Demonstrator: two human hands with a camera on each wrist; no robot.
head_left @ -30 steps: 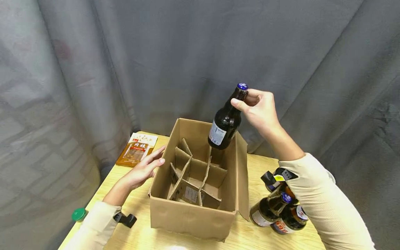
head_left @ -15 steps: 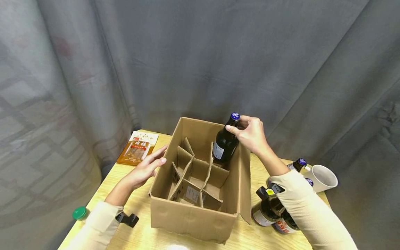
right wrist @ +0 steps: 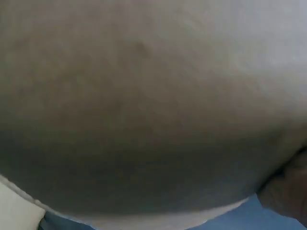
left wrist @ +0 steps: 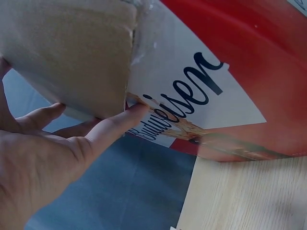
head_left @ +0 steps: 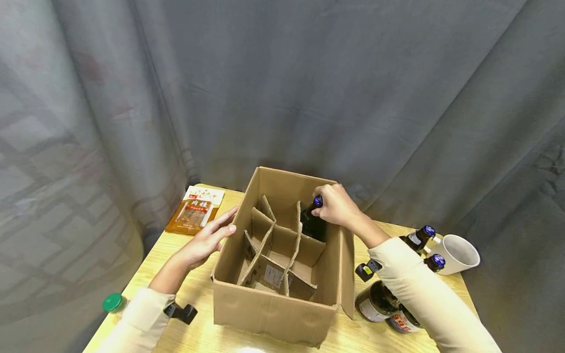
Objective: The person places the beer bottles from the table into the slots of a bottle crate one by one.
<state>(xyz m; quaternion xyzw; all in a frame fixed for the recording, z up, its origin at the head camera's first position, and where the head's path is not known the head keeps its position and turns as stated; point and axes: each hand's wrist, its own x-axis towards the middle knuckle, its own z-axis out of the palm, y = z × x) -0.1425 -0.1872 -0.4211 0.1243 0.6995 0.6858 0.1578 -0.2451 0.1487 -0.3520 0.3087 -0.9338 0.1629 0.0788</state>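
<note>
The step in hand looks like setting a dark bottle [head_left: 312, 226] into a cardboard box [head_left: 273, 309] split by dividers [head_left: 263, 243]. The bottle stands down inside the compartment at the box's corner towards the bench's far edge and right edge; whether its base has met the bottom cannot be seen.

The right hand [head_left: 337, 205] pinches the neck just below the blue cap, thumb and fingers curled in on it; the right wrist view is mostly blocked and does not show the grip. The left hand [head_left: 207, 245] lies against the box's outer wall facing the left edge of the bench [head_left: 198, 289], fingers spread and fairly straight, seemingly to steady it.

The next move would seem to call for letting the bottle down until it bears its own weight, then loosening the pinch and lifting straight up without dragging the neck or bending a divider. After that, the other bottles [head_left: 372, 301] by the bench's right edge would be within reach; the right sleeve [head_left: 430, 296] partly covers them, so their number is unclear. A mug [head_left: 448, 260] stands just beside them, near the far right corner
</note>
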